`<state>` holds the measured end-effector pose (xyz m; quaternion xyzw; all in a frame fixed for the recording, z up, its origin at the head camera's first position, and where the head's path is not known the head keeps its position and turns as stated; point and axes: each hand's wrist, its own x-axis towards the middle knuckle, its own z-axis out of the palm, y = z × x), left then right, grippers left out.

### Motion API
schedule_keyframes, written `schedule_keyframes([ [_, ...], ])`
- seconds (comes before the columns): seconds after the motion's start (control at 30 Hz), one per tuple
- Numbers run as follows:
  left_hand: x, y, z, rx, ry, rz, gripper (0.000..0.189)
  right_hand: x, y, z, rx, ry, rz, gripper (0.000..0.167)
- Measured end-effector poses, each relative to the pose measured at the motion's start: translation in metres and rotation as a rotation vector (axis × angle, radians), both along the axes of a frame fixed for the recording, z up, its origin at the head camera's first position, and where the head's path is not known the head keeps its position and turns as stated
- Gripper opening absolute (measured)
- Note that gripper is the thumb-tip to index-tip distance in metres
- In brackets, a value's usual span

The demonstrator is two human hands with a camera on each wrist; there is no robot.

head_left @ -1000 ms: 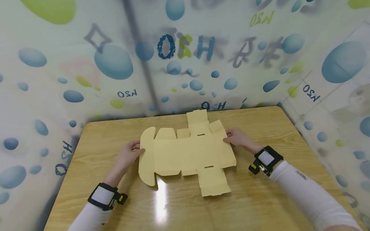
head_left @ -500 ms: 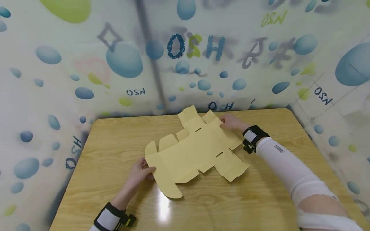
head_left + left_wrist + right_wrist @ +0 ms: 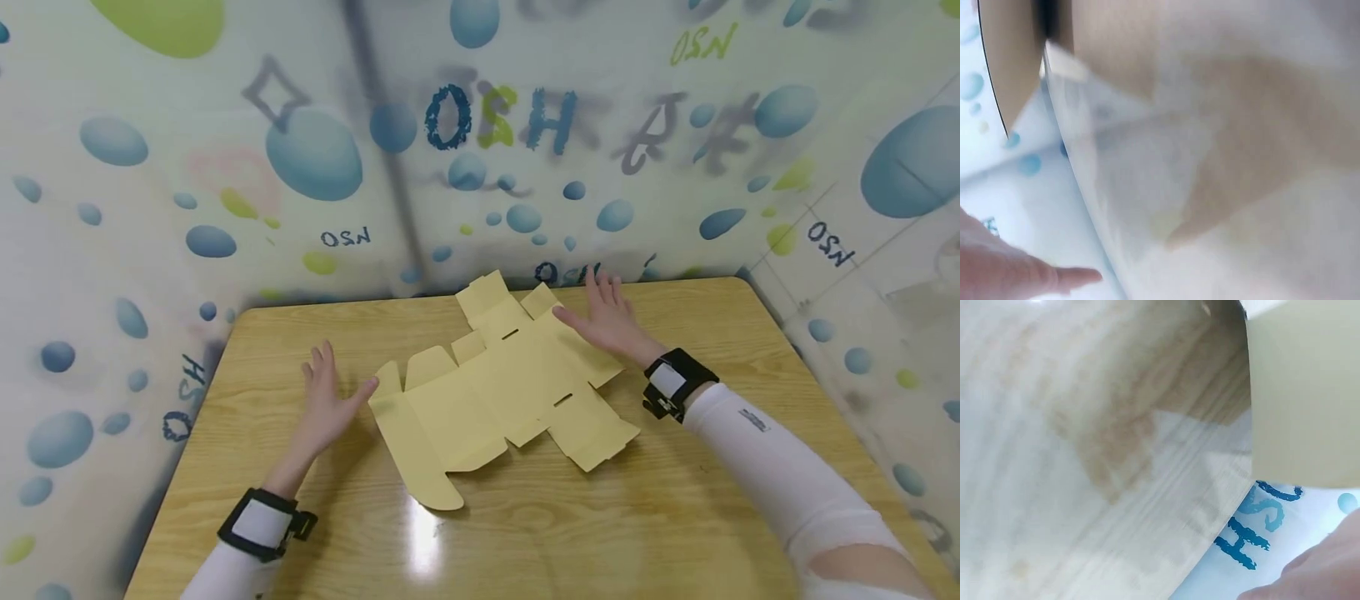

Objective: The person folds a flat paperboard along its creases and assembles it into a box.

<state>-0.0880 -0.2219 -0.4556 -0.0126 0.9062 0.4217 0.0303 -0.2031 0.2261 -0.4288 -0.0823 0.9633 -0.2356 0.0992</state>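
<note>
An unfolded, die-cut cardboard box blank [image 3: 487, 387] lies slantwise on the wooden table, with flaps along its sides and two dark slots. Beside its left end is my left hand [image 3: 326, 408], fingers spread, the thumb close to the rounded flap. My right hand [image 3: 611, 325] hovers at the blank's upper right corner with fingers spread and the thumb over its edge; whether the thumb touches cannot be told. In the left wrist view, part of the left hand [image 3: 1016, 272] shows below the cardboard [image 3: 1010, 56]. The right wrist view has the cardboard [image 3: 1307, 394] above part of the right hand [image 3: 1316, 572].
The wooden table [image 3: 562, 542] reaches back to a wall [image 3: 645, 75] printed with blue and green drops and letters. Its glossy top reflects light near the front. Each forearm wears a black wrist strap [image 3: 262, 525] with a small camera.
The blank was gripped at both ends and turned, its right end going away and its left end nearer. Both hands have since let go and spread their fingers.
</note>
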Motion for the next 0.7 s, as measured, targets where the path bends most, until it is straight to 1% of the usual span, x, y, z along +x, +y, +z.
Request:
schedule_keyframes([
  [0.07, -0.013, -0.005, 0.001, -0.034, 0.007, -0.039, 0.105, 0.008, 0.006, -0.001, -0.013, -0.011, -0.005, 0.101],
  [0.17, -0.03, -0.009, 0.002, -0.079, -0.011, -0.108, 0.106, 0.02, 0.015, -0.003, -0.028, -0.029, -0.009, 0.1],
  [0.23, -0.041, -0.008, 0.002, -0.109, -0.031, -0.156, 0.107, 0.029, 0.02, -0.004, -0.03, -0.035, -0.016, 0.099],
  [0.33, -0.053, -0.006, 0.005, -0.152, -0.059, -0.211, 0.108, 0.043, 0.027, -0.007, -0.034, -0.041, -0.019, 0.097],
  [0.47, -0.066, 0.002, 0.012, -0.17, -0.072, -0.27, 0.108, 0.064, 0.035, -0.009, -0.083, -0.052, -0.031, 0.095],
  [0.53, -0.071, 0.007, 0.015, -0.183, -0.083, -0.306, 0.108, 0.076, 0.038, -0.009, -0.115, -0.056, -0.035, 0.094],
  [0.7, -0.08, 0.023, 0.02, -0.174, -0.183, -0.433, 0.106, 0.108, 0.046, -0.014, -0.189, -0.065, -0.035, 0.091],
])
